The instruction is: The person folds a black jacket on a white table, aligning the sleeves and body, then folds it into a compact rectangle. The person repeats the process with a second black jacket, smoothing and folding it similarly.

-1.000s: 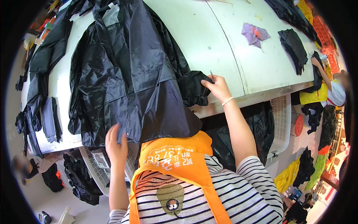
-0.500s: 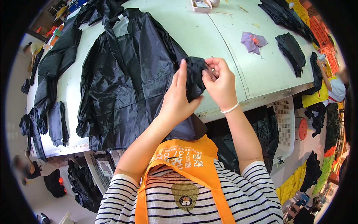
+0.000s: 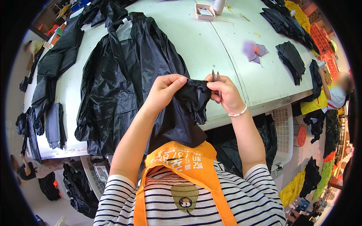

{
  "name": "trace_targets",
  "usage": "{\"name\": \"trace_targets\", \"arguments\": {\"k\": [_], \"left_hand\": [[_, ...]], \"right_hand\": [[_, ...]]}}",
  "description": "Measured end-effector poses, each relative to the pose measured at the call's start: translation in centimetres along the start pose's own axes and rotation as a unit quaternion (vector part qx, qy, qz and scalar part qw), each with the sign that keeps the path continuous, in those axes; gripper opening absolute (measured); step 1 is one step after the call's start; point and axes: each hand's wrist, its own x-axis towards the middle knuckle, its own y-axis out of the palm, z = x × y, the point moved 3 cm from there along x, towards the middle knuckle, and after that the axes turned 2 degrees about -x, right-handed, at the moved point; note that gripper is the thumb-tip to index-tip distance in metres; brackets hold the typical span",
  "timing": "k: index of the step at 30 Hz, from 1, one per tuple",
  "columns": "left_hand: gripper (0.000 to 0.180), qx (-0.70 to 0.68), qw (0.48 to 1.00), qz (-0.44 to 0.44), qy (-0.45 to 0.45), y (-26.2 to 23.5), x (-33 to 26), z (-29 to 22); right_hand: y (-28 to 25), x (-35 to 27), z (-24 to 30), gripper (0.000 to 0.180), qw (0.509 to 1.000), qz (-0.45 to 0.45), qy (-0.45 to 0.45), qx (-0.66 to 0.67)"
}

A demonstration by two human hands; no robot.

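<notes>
A shiny black jacket (image 3: 109,84) lies spread on the pale table, its collar away from me and its front partly open. One sleeve comes toward me, and its gathered cuff (image 3: 197,100) is held up between my hands. My left hand (image 3: 164,90) pinches the left end of the cuff edge between thumb and fingers. At the other end, my right hand (image 3: 225,92) pinches the edge too. Small snips (image 3: 215,75) sit in the right hand, two pointed blades showing above the fingers; their handles are hidden. The cuff edge is drawn out straight.
Folded black garments (image 3: 290,62) lie at the table's right, near a lilac cloth (image 3: 255,52). A pink tray (image 3: 204,12) stands at the far edge. More dark clothing (image 3: 56,64) lines the left. White crates (image 3: 282,132) stand below the table. Other people are at both sides.
My left hand has gone from spread fingers beside the cuff to pinching its edge. The cuff edge is now stretched between both hands, and the snips' blades show upright.
</notes>
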Motion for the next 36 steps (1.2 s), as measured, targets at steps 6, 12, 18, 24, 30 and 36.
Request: {"name": "trace_targets", "arguments": {"k": [6,12,18,24,30,36], "left_hand": [[0.02,-0.257,0.962,-0.025,-0.088,0.8,0.8,-0.3],[0.013,-0.086,0.995,-0.043,-0.017,0.5,0.7,-1.4],[0.014,0.228,0.947,-0.142,0.179,1.5,-0.5,-3.6],[0.011,0.182,0.978,-0.077,0.063,1.4,-0.4,-3.1],[0.021,-0.118,0.989,0.025,-0.089,0.8,-0.2,-1.7],[0.022,-0.145,0.982,-0.005,-0.121,0.6,-0.1,-0.5]], "right_hand": [[0.2,0.5,0.0,0.011,0.998,-0.018,0.003,0.055],[0.5,0.0,1.2,0.007,0.989,-0.074,-0.096,-0.086],[1.9,-1.6,1.8,0.019,0.827,-0.14,-0.415,-0.352],[2.1,-1.9,2.8,0.028,0.871,-0.115,-0.295,-0.377],[1.0,-0.5,2.4,0.018,0.989,-0.059,-0.121,-0.058],[2.4,-1.2,2.9,0.017,0.889,-0.127,-0.26,-0.355]]}}
